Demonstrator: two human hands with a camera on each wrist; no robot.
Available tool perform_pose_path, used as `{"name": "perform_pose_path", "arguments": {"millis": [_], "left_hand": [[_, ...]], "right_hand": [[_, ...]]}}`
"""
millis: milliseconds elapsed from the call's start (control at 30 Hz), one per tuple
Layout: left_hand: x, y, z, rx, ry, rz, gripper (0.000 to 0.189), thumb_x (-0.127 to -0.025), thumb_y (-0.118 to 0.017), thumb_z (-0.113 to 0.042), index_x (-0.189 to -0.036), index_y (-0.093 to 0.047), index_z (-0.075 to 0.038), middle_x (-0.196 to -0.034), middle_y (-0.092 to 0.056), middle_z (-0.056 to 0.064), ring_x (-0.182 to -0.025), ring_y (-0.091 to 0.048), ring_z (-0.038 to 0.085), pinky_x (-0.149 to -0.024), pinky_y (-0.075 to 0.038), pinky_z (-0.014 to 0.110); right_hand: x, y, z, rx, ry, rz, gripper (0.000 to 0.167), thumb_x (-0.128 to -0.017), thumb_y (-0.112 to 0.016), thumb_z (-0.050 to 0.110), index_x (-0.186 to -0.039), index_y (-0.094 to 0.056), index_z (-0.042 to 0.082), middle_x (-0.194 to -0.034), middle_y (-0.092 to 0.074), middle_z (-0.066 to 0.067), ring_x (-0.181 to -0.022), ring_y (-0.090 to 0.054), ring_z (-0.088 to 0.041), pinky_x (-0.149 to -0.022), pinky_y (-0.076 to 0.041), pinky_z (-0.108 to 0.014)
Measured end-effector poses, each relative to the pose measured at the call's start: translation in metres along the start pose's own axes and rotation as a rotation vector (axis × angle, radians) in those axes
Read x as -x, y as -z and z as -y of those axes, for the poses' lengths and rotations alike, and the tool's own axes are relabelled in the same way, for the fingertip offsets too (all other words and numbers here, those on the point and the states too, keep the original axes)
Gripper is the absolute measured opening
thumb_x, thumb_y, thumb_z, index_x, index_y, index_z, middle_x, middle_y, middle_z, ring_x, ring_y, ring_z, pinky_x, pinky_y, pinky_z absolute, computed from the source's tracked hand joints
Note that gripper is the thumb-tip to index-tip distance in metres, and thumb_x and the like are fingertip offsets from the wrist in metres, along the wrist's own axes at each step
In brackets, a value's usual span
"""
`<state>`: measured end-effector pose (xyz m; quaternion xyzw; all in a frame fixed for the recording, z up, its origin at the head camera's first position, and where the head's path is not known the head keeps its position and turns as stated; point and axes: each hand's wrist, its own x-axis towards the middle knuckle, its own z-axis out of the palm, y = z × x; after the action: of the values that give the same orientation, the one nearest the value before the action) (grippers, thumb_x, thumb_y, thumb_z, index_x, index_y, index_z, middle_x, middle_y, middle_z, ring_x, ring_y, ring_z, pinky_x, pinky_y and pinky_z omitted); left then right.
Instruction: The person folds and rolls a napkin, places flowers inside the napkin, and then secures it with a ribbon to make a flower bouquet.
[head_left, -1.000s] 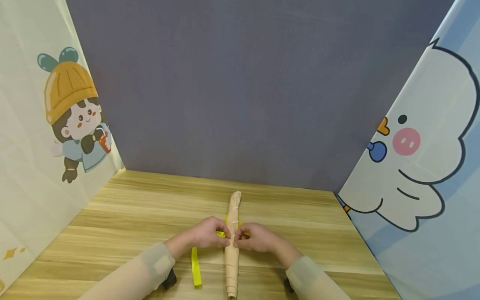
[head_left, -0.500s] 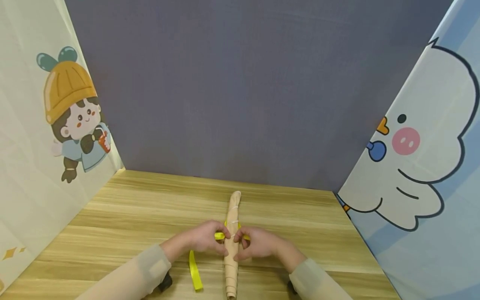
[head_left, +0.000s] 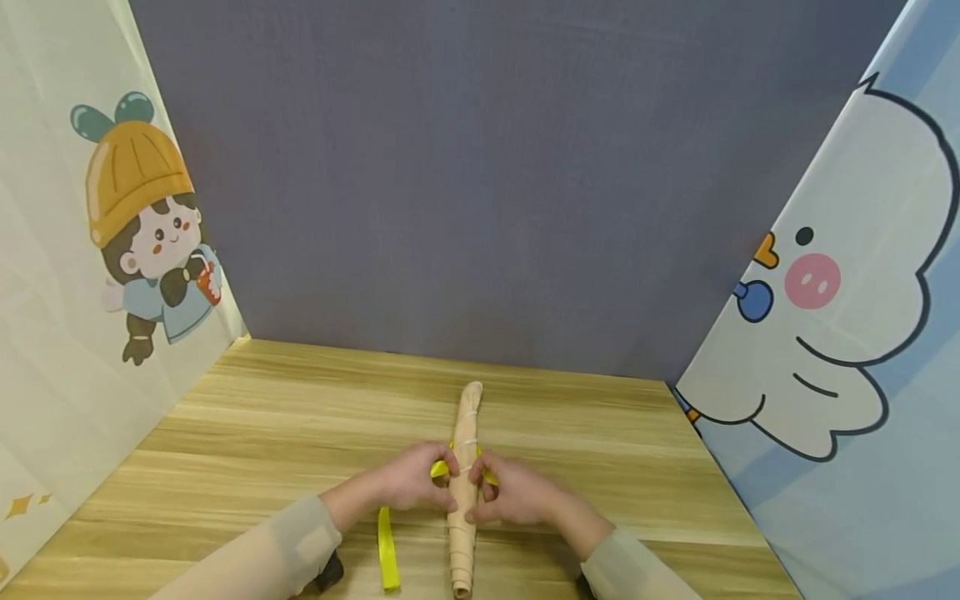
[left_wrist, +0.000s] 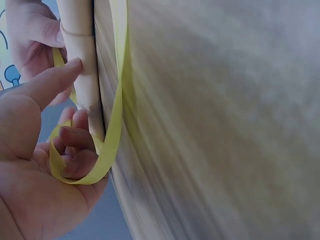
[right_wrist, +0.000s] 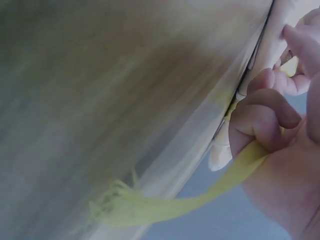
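Observation:
A tapered beige roll (head_left: 462,533) lies lengthwise on the table, with overlapping layers and pale thin bands around its far part. Yellow ribbon (head_left: 387,552) passes around it; one tail hangs to the left of the roll. My left hand (head_left: 412,477) is at the roll's left side, its thumb touching the roll and its fingers curled with a loop of ribbon (left_wrist: 111,145) running through them. Opposite it, my right hand (head_left: 519,490) touches the roll's right side while its curled fingers hold the ribbon's other part (right_wrist: 200,200), whose end is frayed. The ribbon's crossing is hidden.
The wood-grain table (head_left: 315,400) runs back to a grey panel (head_left: 450,183). Printed cloth panels (head_left: 847,275) stand at left and right. Dark objects (head_left: 330,573) show beneath the sleeves.
Both thumbs have moved away from the fingertips, nearer to the roll's front end. The hands have come slightly closer to me. The ribbon tail at the left has swung and slid a little forward.

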<state>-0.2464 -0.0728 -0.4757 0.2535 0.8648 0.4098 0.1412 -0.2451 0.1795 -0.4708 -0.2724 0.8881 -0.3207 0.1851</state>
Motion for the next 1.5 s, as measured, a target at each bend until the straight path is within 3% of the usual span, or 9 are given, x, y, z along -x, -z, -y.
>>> {"name": "perform_pose_path", "arguments": {"millis": [133, 200, 300, 500, 667, 833, 967, 1200, 1500], "left_hand": [[0.001, 0.0, 0.0, -0.024, -0.035, 0.004, 0.02, -0.088, -0.091, -0.014, -0.099, -0.075, -0.013, -0.108, -0.072, -0.001, -0.106, -0.062, 0.02, -0.096, -0.054, 0.041], [0.001, -0.001, 0.001, -0.018, -0.042, 0.011, 0.014, -0.09, -0.089, -0.013, -0.098, -0.077, -0.013, -0.102, -0.073, -0.002, -0.095, -0.059, 0.017, -0.084, -0.05, 0.033], [0.002, 0.0, 0.0, -0.002, -0.038, 0.029, 0.014, -0.089, -0.088, -0.011, -0.1, -0.079, -0.011, -0.099, -0.073, -0.002, -0.09, -0.057, 0.014, -0.078, -0.047, 0.026], [0.004, 0.001, -0.001, 0.051, -0.024, 0.074, 0.023, -0.084, -0.09, -0.007, -0.103, -0.077, -0.008, -0.097, -0.072, 0.0, -0.086, -0.059, 0.011, -0.077, -0.048, 0.023], [0.005, -0.002, -0.002, 0.069, -0.035, 0.072, 0.026, -0.082, -0.093, -0.008, -0.1, -0.074, -0.005, -0.094, -0.07, 0.003, -0.082, -0.059, 0.01, -0.073, -0.048, 0.022], [0.004, -0.003, -0.002, 0.043, -0.026, 0.056, 0.026, -0.082, -0.094, -0.013, -0.096, -0.073, -0.007, -0.092, -0.069, 0.0, -0.081, -0.059, 0.01, -0.072, -0.049, 0.023], [0.005, -0.004, -0.001, 0.018, -0.028, 0.05, 0.023, -0.082, -0.095, -0.017, -0.092, -0.075, -0.011, -0.09, -0.071, -0.003, -0.081, -0.058, 0.009, -0.072, -0.048, 0.023], [0.007, -0.003, -0.003, -0.005, -0.037, 0.048, 0.016, -0.085, -0.093, -0.018, -0.078, -0.079, -0.016, -0.077, -0.069, -0.011, -0.07, -0.054, 0.004, -0.061, -0.044, 0.021], [0.008, -0.002, -0.001, 0.001, -0.044, 0.04, 0.023, -0.084, -0.094, -0.02, -0.072, -0.075, -0.015, -0.069, -0.065, -0.012, -0.063, -0.05, 0.003, -0.055, -0.039, 0.019]], "right_hand": [[0.001, -0.001, 0.0, -0.01, 0.038, 0.012, 0.027, -0.094, -0.086, 0.034, -0.107, -0.066, 0.022, -0.081, -0.057, 0.01, -0.065, -0.049, -0.002, -0.061, -0.041, -0.021], [0.001, -0.001, 0.0, -0.013, 0.047, 0.016, 0.022, -0.096, -0.084, 0.034, -0.105, -0.067, 0.023, -0.082, -0.057, 0.01, -0.066, -0.05, -0.002, -0.062, -0.041, -0.021], [0.001, -0.002, 0.0, -0.008, 0.053, 0.013, 0.021, -0.096, -0.085, 0.032, -0.105, -0.068, 0.021, -0.084, -0.06, 0.01, -0.069, -0.053, -0.001, -0.063, -0.045, -0.021], [0.001, -0.002, 0.0, 0.032, 0.066, -0.009, 0.032, -0.094, -0.086, 0.031, -0.117, -0.07, 0.015, -0.097, -0.067, 0.005, -0.073, -0.055, 0.001, -0.068, -0.049, -0.021], [0.002, 0.0, -0.002, 0.038, 0.076, -0.01, 0.041, -0.091, -0.086, 0.029, -0.124, -0.068, 0.012, -0.106, -0.069, 0.001, -0.068, -0.051, 0.001, -0.065, -0.047, -0.02], [0.003, 0.001, -0.003, 0.033, 0.081, -0.007, 0.036, -0.091, -0.088, 0.03, -0.117, -0.065, 0.019, -0.105, -0.068, 0.002, -0.071, -0.053, 0.0, -0.065, -0.046, -0.021], [0.006, 0.0, 0.0, 0.05, 0.072, -0.003, 0.026, -0.093, -0.087, 0.031, -0.106, -0.066, 0.022, -0.095, -0.067, 0.008, -0.076, -0.055, -0.001, -0.068, -0.048, -0.021], [0.01, -0.002, 0.0, 0.063, 0.027, -0.009, 0.019, -0.096, -0.084, 0.036, -0.09, -0.071, 0.025, -0.076, -0.062, 0.015, -0.066, -0.053, 0.0, -0.059, -0.045, -0.021], [0.012, -0.003, -0.003, 0.092, 0.008, -0.013, 0.021, -0.097, -0.083, 0.043, -0.088, -0.072, 0.027, -0.077, -0.064, 0.016, -0.066, -0.054, 0.0, -0.059, -0.045, -0.022]]}}
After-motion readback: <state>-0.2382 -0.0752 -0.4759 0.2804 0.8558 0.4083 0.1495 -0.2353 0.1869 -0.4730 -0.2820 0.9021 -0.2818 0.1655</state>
